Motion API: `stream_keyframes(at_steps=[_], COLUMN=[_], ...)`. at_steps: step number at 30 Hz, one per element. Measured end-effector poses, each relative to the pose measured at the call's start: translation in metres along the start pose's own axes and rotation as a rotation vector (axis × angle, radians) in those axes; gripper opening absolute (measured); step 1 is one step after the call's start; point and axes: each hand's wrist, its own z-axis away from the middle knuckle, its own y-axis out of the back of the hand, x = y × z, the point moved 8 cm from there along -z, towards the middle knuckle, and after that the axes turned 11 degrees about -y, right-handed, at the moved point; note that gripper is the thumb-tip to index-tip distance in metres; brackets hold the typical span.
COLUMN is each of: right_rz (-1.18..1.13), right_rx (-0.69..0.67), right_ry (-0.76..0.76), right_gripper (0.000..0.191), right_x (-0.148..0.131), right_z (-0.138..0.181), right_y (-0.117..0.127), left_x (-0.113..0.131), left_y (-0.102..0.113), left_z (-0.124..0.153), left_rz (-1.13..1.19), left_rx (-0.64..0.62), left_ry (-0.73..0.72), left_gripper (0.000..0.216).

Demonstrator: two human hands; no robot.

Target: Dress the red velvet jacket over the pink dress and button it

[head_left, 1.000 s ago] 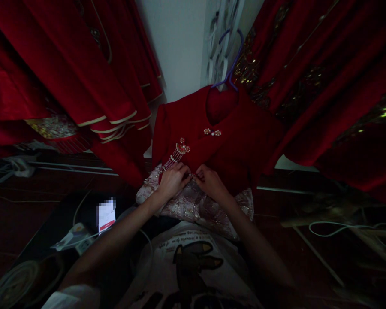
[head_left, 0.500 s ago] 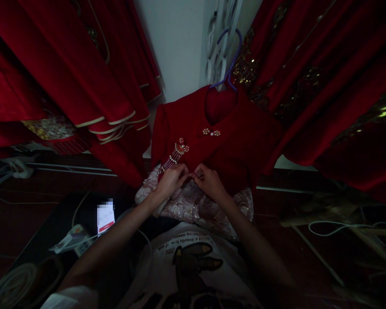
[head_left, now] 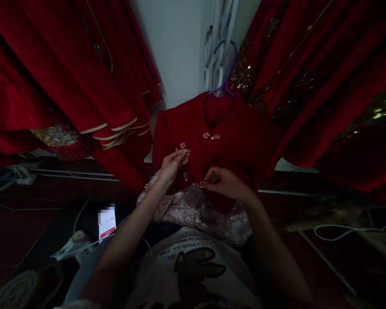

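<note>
A red jacket hangs on a purple hanger in front of me, its lower part over a pale, shiny brocade cloth. My left hand is closed, thumb and fingers pinched at the beaded flower brooch on the jacket's left side and hiding its tassels. My right hand pinches the other front edge of the jacket beside a small flower clasp half. The matching clasp half sits apart from it, below my left hand. Higher up, another flower clasp spans the front.
Red garments with pale trim hang on the left, gold-sequined red ones on the right. A lit phone and a power strip lie on a dark surface at lower left. A white cable loop lies at right.
My hands have parted from the lower clasp, whose halves now sit apart. The left went up to the brooch; the right drew slightly rightward with the jacket's edge.
</note>
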Motion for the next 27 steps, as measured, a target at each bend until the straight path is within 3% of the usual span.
stream_keyframes(at_steps=[4, 11, 13, 15, 17, 20, 22, 27], right_rz=[0.018, 0.052, 0.058, 0.064, 0.071, 0.078, 0.083, 0.098], right_rx=[0.007, 0.017, 0.022, 0.004, -0.027, -0.046, -0.034, -0.086], right_ry=[-0.009, -0.012, -0.015, -0.022, -0.04, -0.062, -0.06, -0.071], right_gripper=[0.016, 0.019, 0.019, 0.018, 0.016, 0.012, 0.01, 0.008], right_x=[-0.001, -0.005, -0.006, -0.006, -0.005, -0.007, -0.011, -0.019], right_z=[0.001, 0.0, 0.001, 0.004, 0.009, 0.021, 0.03, 0.05], right_y=[0.001, -0.011, -0.01, -0.005, 0.002, 0.018, 0.03, 0.044], left_x=[0.0, -0.004, -0.003, 0.004, 0.027, 0.077, 0.094, 0.096], left_y=[-0.007, -0.003, -0.008, -0.023, -0.044, -0.085, -0.111, -0.144], left_z=[0.002, -0.005, -0.004, -0.001, 0.003, 0.013, 0.016, 0.004], left_rz=[0.091, -0.008, -0.079, -0.232, -0.476, -0.925, -1.207, -1.566], left_rx=[0.017, 0.105, 0.061, -0.082, -0.24, -0.406, -0.486, -0.616], left_ry=[0.029, 0.002, 0.014, 0.001, -0.159, -0.618, -0.826, -0.986], left_gripper=[0.026, 0.019, 0.02, 0.025, 0.033, 0.042, 0.036, 0.022])
